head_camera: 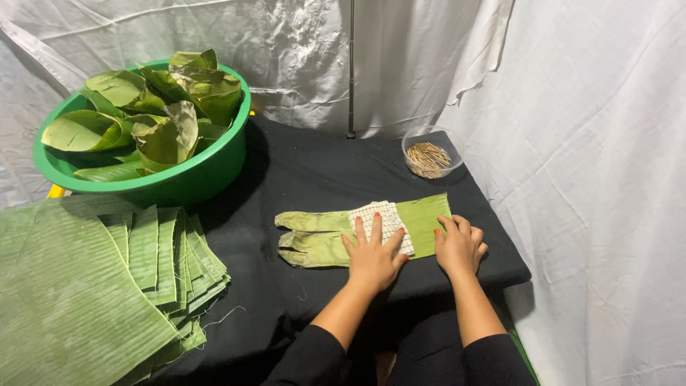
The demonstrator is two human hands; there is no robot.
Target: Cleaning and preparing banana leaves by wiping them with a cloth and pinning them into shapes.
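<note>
Left hand (pixel 371 256) lies flat, fingers spread, on the checked cloth (pixel 382 218) atop the thin, floppy, tear-prone banana leaf strip (pixel 421 218), while the right hand (pixel 457 246) at 3 o'clock curls fingers onto its edge, the likeliest place to lift it.

Round green plastic basin (pixel 207 175) at back left — heaped with folded banana-leaf pieces (pixel 153 114). Stack of flat cut banana-leaf sheets (pixel 107 286) on the near left. Small clear round bowl of thin wooden sticks (pixel 428 159) at back right, on the black tablecloth (pixel 314 171). Crumpled white sheeting (pixel 586 143) behind.

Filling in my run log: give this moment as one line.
left hand: flat on checked cloth | right hand: on banana leaf strip | green basin: folded leaves | clear bowl: sticks
</note>
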